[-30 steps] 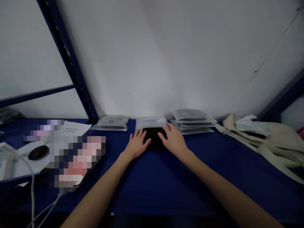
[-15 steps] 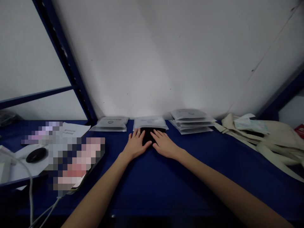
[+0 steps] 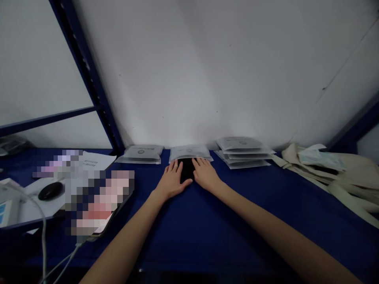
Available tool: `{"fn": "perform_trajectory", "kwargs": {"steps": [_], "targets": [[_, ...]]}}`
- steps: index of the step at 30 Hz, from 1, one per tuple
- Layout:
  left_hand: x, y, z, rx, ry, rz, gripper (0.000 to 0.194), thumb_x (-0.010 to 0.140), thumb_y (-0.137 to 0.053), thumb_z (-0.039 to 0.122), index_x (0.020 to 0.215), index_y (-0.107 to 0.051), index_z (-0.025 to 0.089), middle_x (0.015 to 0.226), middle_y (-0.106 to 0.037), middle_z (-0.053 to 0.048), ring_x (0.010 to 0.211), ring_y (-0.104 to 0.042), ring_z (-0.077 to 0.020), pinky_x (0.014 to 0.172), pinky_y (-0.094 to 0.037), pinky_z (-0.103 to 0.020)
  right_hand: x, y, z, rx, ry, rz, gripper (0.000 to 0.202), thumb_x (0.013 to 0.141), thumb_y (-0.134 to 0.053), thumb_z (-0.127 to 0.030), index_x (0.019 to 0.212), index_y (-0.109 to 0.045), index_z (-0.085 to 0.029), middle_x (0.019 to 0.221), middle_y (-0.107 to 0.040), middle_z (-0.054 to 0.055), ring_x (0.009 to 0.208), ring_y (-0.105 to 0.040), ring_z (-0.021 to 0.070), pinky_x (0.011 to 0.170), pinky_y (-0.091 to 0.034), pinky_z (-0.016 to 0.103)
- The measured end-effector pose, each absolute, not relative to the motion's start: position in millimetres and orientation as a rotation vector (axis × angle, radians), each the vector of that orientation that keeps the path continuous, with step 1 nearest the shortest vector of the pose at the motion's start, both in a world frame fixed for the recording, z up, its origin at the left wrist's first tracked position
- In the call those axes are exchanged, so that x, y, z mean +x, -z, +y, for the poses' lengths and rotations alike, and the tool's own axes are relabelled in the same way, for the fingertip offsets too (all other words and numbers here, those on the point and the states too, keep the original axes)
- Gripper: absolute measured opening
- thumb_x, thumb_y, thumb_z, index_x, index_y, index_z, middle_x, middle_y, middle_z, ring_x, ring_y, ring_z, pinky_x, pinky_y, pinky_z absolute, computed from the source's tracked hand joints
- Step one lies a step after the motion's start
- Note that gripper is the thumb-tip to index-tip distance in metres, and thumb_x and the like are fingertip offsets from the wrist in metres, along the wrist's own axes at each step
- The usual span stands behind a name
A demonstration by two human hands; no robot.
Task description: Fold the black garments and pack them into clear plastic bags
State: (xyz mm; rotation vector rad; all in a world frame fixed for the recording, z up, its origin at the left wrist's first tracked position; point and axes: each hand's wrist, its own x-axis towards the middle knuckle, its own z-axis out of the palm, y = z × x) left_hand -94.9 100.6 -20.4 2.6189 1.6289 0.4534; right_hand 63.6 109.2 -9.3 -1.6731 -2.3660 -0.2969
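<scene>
At the back of the blue table lies a frosted plastic bag, with a flat black item, perhaps folded fabric, at its near edge. How far the item reaches into the bag is hidden. My left hand lies flat over its left side, fingers stretched forward and thumb out. On the right side rests my right hand, palm down with straight fingers touching the item near the bag's edge. Neither hand is closed round anything.
Another frosted bag lies to the left, and a stack of frosted bags to the right. Beige cloth is heaped far right. A black mouse, papers and a white cable occupy the left. A white wall stands behind.
The camera view has shifted slightly, moving everything a little to the right. My right thumb has drawn in from the black item's middle. Both hands stay on the item.
</scene>
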Motion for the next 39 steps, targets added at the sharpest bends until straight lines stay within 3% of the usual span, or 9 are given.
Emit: {"fn": "perform_trajectory", "kwargs": {"steps": [4, 14, 19, 24, 33, 36, 39], "targets": [[-96, 21, 102, 2.621, -0.452, 1.588, 0.081, 0.083, -0.037, 0.058, 0.140, -0.022, 0.004, 0.147, -0.021, -0.021, 0.137, -0.013, -0.0322, 0.107, -0.022, -0.047, 57, 9, 93, -1.564, 0.273, -2.461, 0.054, 0.082, -0.035, -0.011, 0.135, -0.039, -0.007, 0.141, -0.037, 0.015, 0.129, -0.033, 0.0289, 0.104, -0.026, 0.044], [-98, 24, 104, 2.624, -0.497, 1.561, 0.081, 0.081, -0.041, 0.055, 0.139, -0.024, 0.001, 0.146, -0.022, -0.023, 0.136, -0.014, -0.0332, 0.107, -0.023, -0.046, 54, 24, 119, -1.646, 0.184, -2.395, 0.053, 0.087, -0.034, -0.016, 0.139, -0.033, -0.008, 0.143, -0.032, 0.020, 0.131, -0.030, 0.0298, 0.101, -0.029, 0.045], [-97, 24, 103, 2.621, -0.506, 1.562, 0.082, 0.081, -0.041, 0.057, 0.139, -0.023, 0.002, 0.146, -0.021, -0.022, 0.137, -0.013, -0.0332, 0.107, -0.023, -0.047, 48, 29, 140, -1.689, 0.185, -2.316, 0.051, 0.089, -0.031, -0.016, 0.139, -0.033, -0.009, 0.139, -0.038, 0.018, 0.129, -0.033, 0.0287, 0.102, -0.027, 0.043], [-97, 22, 103, 2.633, -0.474, 1.560, 0.081, 0.081, -0.040, 0.057, 0.138, -0.025, 0.001, 0.146, -0.022, -0.023, 0.137, -0.013, -0.0324, 0.107, -0.023, -0.045, 45, 28, 167, -1.639, 0.147, -2.302, 0.048, 0.087, -0.030, -0.013, 0.134, -0.041, -0.009, 0.127, -0.052, 0.018, 0.118, -0.046, 0.0263, 0.098, -0.032, 0.041], [-98, 26, 105, 2.640, -0.473, 1.551, 0.080, 0.082, -0.037, 0.059, 0.136, -0.028, 0.001, 0.145, -0.023, -0.023, 0.136, -0.015, -0.0327, 0.106, -0.023, -0.046, 48, 24, 194, -1.514, 0.162, -2.355, 0.042, 0.087, -0.031, -0.013, 0.123, -0.054, -0.016, 0.123, -0.057, 0.011, 0.117, -0.047, 0.0228, 0.103, -0.028, 0.037], [-99, 23, 104, 2.652, -0.515, 1.570, 0.071, 0.083, -0.040, 0.055, 0.132, -0.035, 0.004, 0.142, -0.030, -0.022, 0.134, -0.021, -0.0329, 0.105, -0.024, -0.047, 47, 28, 186, -1.528, 0.179, -2.325, 0.043, 0.090, -0.028, -0.016, 0.128, -0.049, -0.014, 0.126, -0.055, 0.012, 0.120, -0.045, 0.0236, 0.104, -0.026, 0.039], [-99, 17, 104, 2.631, -0.665, 1.653, 0.045, 0.086, -0.043, 0.041, 0.119, -0.047, 0.011, 0.127, -0.047, -0.017, 0.122, -0.040, -0.0289, 0.100, -0.032, -0.044, 46, 33, 170, -1.586, 0.197, -2.272, 0.046, 0.091, -0.030, -0.023, 0.134, -0.040, -0.009, 0.130, -0.050, 0.017, 0.125, -0.039, 0.0267, 0.104, -0.024, 0.043]]}}
